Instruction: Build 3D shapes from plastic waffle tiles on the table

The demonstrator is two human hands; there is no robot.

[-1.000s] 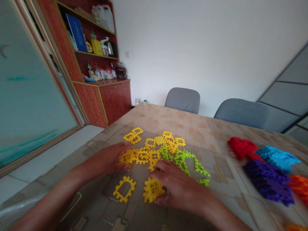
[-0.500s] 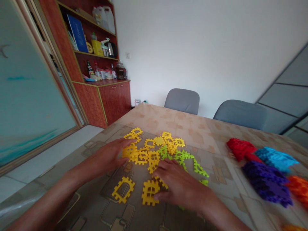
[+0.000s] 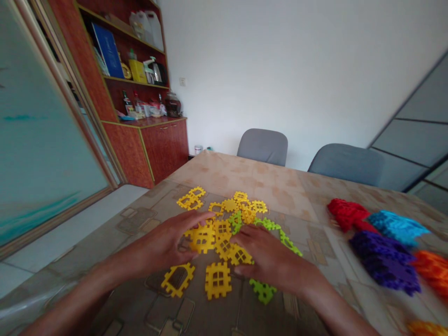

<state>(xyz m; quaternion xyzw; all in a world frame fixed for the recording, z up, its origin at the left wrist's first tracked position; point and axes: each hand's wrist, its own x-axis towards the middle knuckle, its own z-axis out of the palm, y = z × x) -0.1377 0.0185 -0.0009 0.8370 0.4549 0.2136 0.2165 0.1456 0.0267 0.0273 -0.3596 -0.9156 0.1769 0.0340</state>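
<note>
My left hand (image 3: 166,240) curves around the left side of a small stack of yellow plastic building tiles (image 3: 203,239), thumb and fingers spread apart. The tiles have notched edges and window cut-outs. My right hand (image 3: 271,254) is palm down with bent fingers and the thumb apart, beside a yellow four-pane window tile (image 3: 240,255). It partly covers some green tiles (image 3: 268,224). Nearer me lie a yellow arch-frame tile (image 3: 189,275), a yellow window tile (image 3: 218,280) and a green tile (image 3: 263,291).
More yellow tiles (image 3: 230,205) lie beyond my hands. To the right are red (image 3: 348,213), light blue (image 3: 399,226), purple (image 3: 385,261) and orange piles (image 3: 434,270). Two grey chairs (image 3: 262,145) stand behind the table (image 3: 280,179). A wooden cabinet (image 3: 163,149) is at the back left.
My left hand has moved right, and the yellow tiles beside it have shifted right and bunched together. My right hand has moved slightly right, uncovering the four-pane tile and the near green tile.
</note>
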